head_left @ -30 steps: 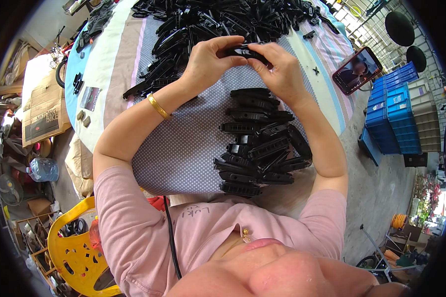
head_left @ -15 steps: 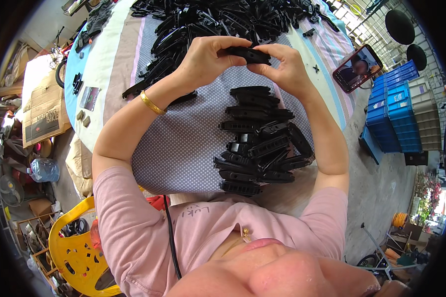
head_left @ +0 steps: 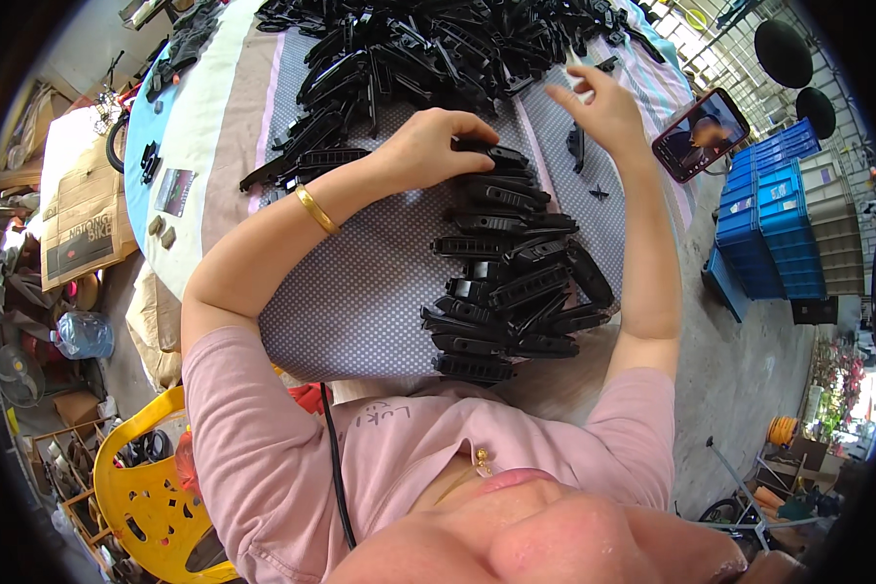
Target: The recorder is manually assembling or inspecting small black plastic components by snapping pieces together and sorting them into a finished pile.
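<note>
My left hand (head_left: 436, 146), with a gold bangle at its wrist, pinches a long black plastic part (head_left: 504, 158) between thumb and fingers. That part is at the far end of a stack of similar black plastic parts (head_left: 501, 224), lying crosswise in a rough column toward me. To the right, my right hand (head_left: 602, 115) is raised over the cloth with its fingers apart and nothing in them. Just below its fingers lies a narrow black piece (head_left: 576, 148), and a small cross-shaped black piece (head_left: 600, 193) is nearer me.
A big heap of black plastic parts (head_left: 428, 49) covers the table's far side. The table wears a striped and dotted cloth (head_left: 350, 282). A phone (head_left: 701, 136) stands at the right edge, before blue crates (head_left: 788, 209). A yellow chair (head_left: 151, 496) is at lower left.
My left hand has come down toward the stack with the black plastic part. My right hand has let go of it and moved right, opening. A narrow black piece now shows below the right hand.
</note>
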{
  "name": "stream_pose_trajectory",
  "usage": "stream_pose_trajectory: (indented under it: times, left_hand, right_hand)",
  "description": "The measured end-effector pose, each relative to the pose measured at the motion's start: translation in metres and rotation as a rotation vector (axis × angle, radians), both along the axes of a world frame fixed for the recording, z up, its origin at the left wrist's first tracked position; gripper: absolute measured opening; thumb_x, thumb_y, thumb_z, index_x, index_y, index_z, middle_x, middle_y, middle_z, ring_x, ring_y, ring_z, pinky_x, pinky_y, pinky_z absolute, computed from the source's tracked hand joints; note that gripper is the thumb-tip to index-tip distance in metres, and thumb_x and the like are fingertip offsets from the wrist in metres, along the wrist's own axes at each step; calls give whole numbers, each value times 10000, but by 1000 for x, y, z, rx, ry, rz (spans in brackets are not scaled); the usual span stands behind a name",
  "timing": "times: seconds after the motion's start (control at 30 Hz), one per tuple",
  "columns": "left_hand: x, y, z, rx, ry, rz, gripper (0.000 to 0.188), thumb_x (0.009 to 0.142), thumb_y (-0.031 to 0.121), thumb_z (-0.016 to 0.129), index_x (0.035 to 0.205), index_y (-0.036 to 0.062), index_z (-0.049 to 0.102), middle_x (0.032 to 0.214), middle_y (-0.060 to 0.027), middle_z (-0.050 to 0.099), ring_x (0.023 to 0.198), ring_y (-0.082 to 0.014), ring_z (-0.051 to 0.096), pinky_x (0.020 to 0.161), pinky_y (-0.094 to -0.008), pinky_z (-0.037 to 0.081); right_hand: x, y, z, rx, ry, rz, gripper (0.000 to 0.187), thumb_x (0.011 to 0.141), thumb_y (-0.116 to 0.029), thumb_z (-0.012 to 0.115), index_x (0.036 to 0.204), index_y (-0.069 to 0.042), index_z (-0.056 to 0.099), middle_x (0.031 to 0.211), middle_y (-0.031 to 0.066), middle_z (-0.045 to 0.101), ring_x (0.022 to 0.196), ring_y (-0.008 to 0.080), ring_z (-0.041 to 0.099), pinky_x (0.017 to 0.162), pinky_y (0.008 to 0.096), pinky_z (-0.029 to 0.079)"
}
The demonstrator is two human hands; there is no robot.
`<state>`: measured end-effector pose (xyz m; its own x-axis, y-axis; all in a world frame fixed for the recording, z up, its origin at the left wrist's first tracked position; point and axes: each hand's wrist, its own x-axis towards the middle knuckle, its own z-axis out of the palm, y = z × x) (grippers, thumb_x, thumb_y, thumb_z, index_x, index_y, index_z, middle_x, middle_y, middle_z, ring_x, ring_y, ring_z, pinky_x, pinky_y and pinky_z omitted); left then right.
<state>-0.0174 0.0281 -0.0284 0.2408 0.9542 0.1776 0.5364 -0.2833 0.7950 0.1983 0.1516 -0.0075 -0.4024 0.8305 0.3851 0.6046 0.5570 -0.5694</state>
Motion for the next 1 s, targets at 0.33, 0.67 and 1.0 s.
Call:
stream_pose_trajectory:
  times: [0.33,0.67,1.0]
  left_hand:
    - [6,0,14,-372,156,-164,377,847,296,616,1054,-18,592,948,-93,634,804,-115,596,758,-262,487]
    - [9,-2,1,-395,-525,102,364,862,182,568,1154,-16,476,943,-99,632,707,-107,593,650,-214,493]
    - [7,8,0,-479,-251,79,346,811,138,589,1109,-24,518,724,-39,582,621,-85,564,552,-209,462]
  right_hand:
    - [-8,-1,-12,4,-64,152,367,777,-213,676,1081,-21,600,814,59,619,740,141,610,643,279,489]
    - [-52,-20,-24,-7,513,242,189,852,-111,609,1016,-20,634,865,30,651,787,77,598,663,198,479]
    - [-68,-13,-24,42,38,274,405,663,-321,723,980,-74,669,905,94,657,794,216,633,703,312,500]
